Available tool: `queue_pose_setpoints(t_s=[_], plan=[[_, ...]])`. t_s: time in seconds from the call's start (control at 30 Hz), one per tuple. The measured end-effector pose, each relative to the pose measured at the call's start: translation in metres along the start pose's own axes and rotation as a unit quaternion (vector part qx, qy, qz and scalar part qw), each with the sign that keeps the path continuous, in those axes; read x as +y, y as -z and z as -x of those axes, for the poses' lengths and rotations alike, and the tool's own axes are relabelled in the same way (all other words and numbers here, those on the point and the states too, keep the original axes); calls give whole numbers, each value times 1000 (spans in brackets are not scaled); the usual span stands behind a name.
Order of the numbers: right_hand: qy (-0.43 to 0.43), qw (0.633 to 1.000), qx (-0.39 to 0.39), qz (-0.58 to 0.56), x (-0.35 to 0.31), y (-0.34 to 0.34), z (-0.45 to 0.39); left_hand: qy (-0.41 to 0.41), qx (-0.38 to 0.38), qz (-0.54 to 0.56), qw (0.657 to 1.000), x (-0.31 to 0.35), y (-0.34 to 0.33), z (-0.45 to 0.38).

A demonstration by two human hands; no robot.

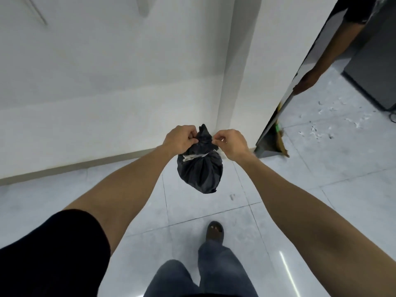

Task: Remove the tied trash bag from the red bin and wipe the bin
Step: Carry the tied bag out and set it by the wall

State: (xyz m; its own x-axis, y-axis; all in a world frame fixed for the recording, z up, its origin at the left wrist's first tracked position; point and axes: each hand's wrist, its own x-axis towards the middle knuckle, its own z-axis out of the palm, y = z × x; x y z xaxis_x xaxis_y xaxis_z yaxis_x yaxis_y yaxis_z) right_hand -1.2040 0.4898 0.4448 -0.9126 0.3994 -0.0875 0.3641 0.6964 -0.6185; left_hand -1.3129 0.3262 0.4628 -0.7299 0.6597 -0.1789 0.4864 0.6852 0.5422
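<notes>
Both hands grasp one tied black trash bag at its neck: left hand, right hand; bag hangs above the tiled floor.

Small black trash bag, knotted at top, hangs above the floor.
</notes>
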Motion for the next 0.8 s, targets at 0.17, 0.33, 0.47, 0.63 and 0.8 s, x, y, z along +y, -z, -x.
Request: queue_pose_setpoints(t_s=[0.17,0.33,0.47,0.63,0.8], plan=[[-12,999,-35,25,34,-28,-93,37,-6,-11,999,-28,-26,-84],[-8,997,-52,53,83,-81,-177,65,-18,-29,997,-77,-74,-170],[-14,996,-44,70,139,-139,-235,58,-8,-41,997,-124,-133,-238],[-18,997,-7,78,212,-212,-295,43,16,-48,998,-179,-214,-309],[1,995,32,91,271,-278,-343,23,63,-59,996,-232,-284,-368]])
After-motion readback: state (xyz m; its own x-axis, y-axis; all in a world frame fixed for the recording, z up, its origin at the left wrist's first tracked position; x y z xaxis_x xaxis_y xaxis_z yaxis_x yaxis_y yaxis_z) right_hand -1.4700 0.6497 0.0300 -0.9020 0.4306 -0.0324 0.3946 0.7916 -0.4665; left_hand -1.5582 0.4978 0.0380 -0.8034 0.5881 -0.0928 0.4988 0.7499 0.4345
